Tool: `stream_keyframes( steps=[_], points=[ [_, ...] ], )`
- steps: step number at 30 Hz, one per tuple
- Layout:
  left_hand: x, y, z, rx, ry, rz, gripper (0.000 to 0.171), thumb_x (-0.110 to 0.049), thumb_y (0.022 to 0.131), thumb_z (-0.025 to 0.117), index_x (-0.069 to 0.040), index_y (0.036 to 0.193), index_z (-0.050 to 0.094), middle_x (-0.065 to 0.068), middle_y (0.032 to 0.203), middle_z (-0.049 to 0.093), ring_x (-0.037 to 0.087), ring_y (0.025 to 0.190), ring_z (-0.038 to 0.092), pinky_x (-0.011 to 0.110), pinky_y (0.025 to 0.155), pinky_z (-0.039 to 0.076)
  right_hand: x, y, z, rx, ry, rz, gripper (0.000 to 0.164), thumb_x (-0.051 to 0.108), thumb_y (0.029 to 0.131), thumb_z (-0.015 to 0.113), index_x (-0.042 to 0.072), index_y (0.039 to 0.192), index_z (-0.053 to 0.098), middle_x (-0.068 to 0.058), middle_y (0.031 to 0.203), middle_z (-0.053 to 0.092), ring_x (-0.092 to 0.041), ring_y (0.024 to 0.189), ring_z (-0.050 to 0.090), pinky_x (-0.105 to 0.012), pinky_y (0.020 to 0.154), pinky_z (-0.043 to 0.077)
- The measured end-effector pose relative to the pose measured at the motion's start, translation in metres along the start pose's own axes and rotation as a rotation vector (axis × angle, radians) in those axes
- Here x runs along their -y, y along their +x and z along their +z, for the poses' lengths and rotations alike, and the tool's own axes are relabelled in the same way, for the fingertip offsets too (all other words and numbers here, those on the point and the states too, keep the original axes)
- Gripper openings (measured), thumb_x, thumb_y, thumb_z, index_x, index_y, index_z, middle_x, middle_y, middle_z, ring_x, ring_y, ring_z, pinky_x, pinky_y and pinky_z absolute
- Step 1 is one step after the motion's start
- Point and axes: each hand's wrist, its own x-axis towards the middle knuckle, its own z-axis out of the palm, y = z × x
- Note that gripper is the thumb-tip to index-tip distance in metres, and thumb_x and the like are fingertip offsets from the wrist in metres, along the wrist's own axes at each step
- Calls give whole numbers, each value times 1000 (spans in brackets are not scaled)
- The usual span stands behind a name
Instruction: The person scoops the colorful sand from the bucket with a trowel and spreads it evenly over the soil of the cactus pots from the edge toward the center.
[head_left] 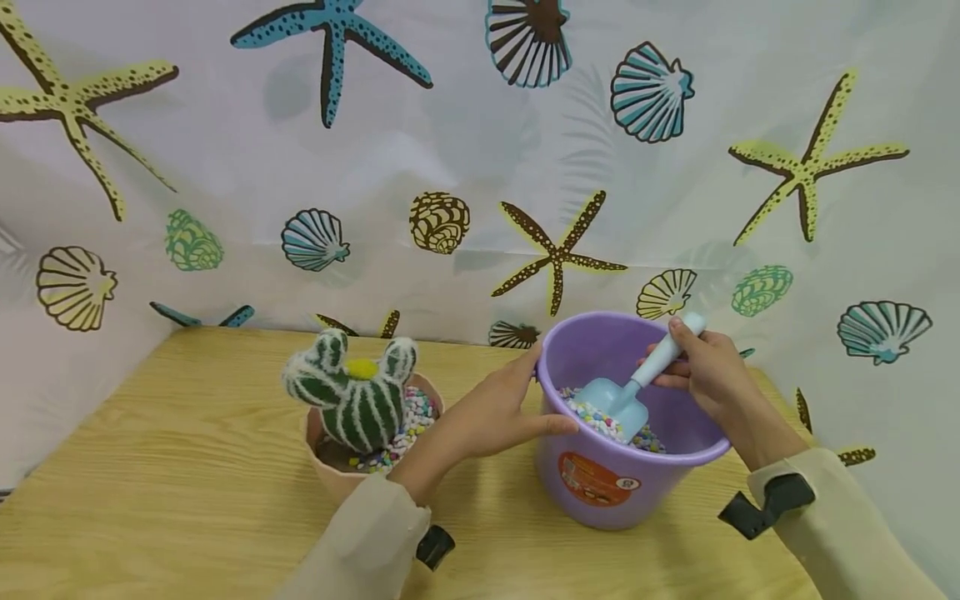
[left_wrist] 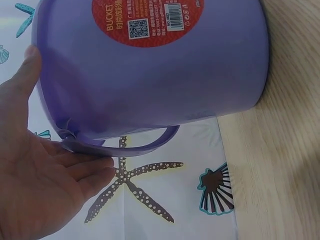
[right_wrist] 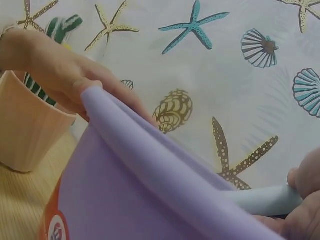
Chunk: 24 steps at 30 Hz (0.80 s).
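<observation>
A purple bucket stands on the table with small multicoloured pebbles inside. My right hand grips the white-blue handle of a light blue toy scoop, also partly seen in the right wrist view. The scoop's head is tilted down inside the bucket, among the pebbles. My left hand is spread against the bucket's left side, thumb at the rim. In the left wrist view, the fingers of the left hand lie loosely extended beside the bucket's purple carrying handle.
A pinkish pot left of the bucket holds a plush green cactus with white fuzz, plus similar pebbles. My left forearm crosses in front of it. Behind the wooden table hangs a cloth printed with starfish and shells.
</observation>
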Motion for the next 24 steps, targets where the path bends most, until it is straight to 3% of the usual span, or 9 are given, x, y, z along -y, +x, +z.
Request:
stream_keyframes(
  steps=[8,13,18,21,24],
  points=[
    [7,-11,2,-3,-34,-5,102,-48,80,73,-21,155,9,5,152,34,22,140,34,47,112,31,-4,-5,7,-40,43,50,65,36,102,36,-7,147,16,4,76,67,-8,70,70,-22,62,57],
    [7,-18,4,-26,-25,-18,92,-49,86,65,-20,155,10,4,155,29,22,142,29,47,113,28,-2,-4,3,-53,77,37,62,36,101,37,-5,144,20,4,75,66,-9,69,69,-24,63,57],
    [4,-31,3,-30,-9,-39,80,-44,94,56,-18,155,13,3,158,22,23,145,23,47,115,24,1,0,-2,-84,124,25,36,36,100,39,6,119,39,2,75,67,-10,69,69,-25,64,58],
    [2,-40,1,-21,11,-47,76,-41,96,54,-15,154,13,3,158,21,23,145,22,45,116,23,2,2,-3,-92,191,17,27,35,100,39,9,108,40,1,74,66,-11,68,70,-25,64,58],
    [2,-48,0,-10,33,-39,73,-40,97,52,-13,154,15,6,158,23,25,144,24,45,116,24,4,3,-4,-107,244,-7,27,35,100,40,9,107,40,0,74,65,-12,68,70,-25,63,58]
  ],
)
